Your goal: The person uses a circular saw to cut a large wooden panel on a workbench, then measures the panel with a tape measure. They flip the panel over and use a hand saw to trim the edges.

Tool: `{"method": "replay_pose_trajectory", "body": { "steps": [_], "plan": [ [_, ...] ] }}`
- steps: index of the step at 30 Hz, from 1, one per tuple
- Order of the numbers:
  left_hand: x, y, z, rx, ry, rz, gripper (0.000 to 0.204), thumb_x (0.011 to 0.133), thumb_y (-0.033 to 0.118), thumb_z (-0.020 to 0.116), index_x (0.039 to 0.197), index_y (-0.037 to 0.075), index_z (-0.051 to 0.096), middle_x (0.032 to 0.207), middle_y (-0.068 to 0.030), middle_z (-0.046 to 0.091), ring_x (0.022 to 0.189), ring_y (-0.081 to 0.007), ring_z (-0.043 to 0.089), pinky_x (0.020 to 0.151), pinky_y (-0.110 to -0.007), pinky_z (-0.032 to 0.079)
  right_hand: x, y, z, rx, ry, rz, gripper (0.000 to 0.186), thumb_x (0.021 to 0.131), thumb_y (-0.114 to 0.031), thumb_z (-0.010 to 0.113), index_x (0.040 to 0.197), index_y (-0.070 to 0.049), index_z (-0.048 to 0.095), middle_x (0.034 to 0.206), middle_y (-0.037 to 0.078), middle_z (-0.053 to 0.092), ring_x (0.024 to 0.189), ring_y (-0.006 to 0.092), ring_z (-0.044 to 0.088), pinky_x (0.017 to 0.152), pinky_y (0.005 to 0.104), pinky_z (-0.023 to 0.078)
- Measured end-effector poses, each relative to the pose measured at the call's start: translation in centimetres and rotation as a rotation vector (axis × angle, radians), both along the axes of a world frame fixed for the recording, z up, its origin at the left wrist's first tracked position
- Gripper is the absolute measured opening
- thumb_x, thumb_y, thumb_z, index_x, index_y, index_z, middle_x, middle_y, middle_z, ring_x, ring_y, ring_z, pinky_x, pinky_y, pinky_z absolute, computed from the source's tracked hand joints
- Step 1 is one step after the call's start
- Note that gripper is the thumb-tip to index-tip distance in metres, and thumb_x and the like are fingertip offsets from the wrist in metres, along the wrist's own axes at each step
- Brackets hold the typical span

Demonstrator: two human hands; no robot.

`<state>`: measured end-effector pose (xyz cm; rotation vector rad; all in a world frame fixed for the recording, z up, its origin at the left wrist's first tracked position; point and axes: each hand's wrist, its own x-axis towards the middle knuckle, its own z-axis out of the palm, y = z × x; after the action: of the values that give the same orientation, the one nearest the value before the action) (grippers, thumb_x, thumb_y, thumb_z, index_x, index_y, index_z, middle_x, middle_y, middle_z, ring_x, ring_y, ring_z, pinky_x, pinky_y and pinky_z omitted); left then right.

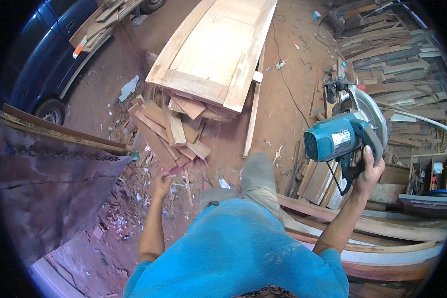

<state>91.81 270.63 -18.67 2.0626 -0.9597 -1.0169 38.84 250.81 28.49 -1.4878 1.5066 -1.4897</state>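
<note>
My right hand (370, 171), at the right, is closed around the rear handle of a teal circular saw (335, 139). The saw is raised above the floor, its grey blade guard (370, 107) on the side away from me. My left hand (161, 185) hangs low at the left with its fingers loosely apart; nothing shows clearly in it. Nearest to that hand is a pile of wood offcuts (176, 129) on the ground. Ahead of me a pale wooden panel door (216, 39) lies flat on stacked boards.
A dark blue vehicle (32, 59) stands at far left, a brown sheet-like surface (54, 184) nearer. Stacked planks (382, 74) line the right, with long boards (382, 228) beside me. A cord (290, 89) crosses the dirt floor. A tool tray (427, 201) sits at right.
</note>
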Motion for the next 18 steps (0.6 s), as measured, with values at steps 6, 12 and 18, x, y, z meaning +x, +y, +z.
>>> {"method": "replay_pose_trajectory", "body": {
  "steps": [6, 12, 18],
  "plan": [
    [-1.5, -6.3, 3.6, 0.020, -0.040, -0.032, 0.033, 0.089, 0.033, 0.072, 0.099, 0.002, 0.074, 0.079, -0.0120, 0.071, 0.074, -0.0214, 0.067, 0.072, -0.037, 0.052, -2.6, -2.4, 0.3, 0.027, -0.027, -0.087, 0.023, 0.096, -0.024, 0.068, 0.096, -0.001, 0.063, 0.067, 0.002, 0.057, 0.052, 0.0100, 0.051, 0.047, 0.0253, 0.041],
    [-6.2, -13.5, 6.3, -0.014, -0.029, 0.092, 0.034, 0.093, 0.034, 0.068, 0.089, 0.001, 0.072, 0.073, -0.0111, 0.067, 0.067, -0.0174, 0.060, 0.065, -0.036, 0.048, -7.8, -9.4, -0.8, 0.128, -0.087, 0.008, 0.025, 0.097, -0.025, 0.065, 0.099, 0.000, 0.061, 0.067, 0.002, 0.056, 0.051, 0.0098, 0.051, 0.046, 0.0243, 0.041],
    [-15.4, -20.8, 4.3, -0.217, -0.222, 0.217, 0.030, 0.094, 0.031, 0.067, 0.092, 0.001, 0.072, 0.075, -0.0080, 0.068, 0.069, -0.0156, 0.061, 0.065, -0.034, 0.048, -15.9, -24.6, -7.4, 0.207, -0.112, 0.136, 0.025, 0.094, -0.024, 0.068, 0.104, -0.002, 0.062, 0.066, 0.001, 0.055, 0.049, 0.0097, 0.050, 0.045, 0.0244, 0.042]
  ]
}}
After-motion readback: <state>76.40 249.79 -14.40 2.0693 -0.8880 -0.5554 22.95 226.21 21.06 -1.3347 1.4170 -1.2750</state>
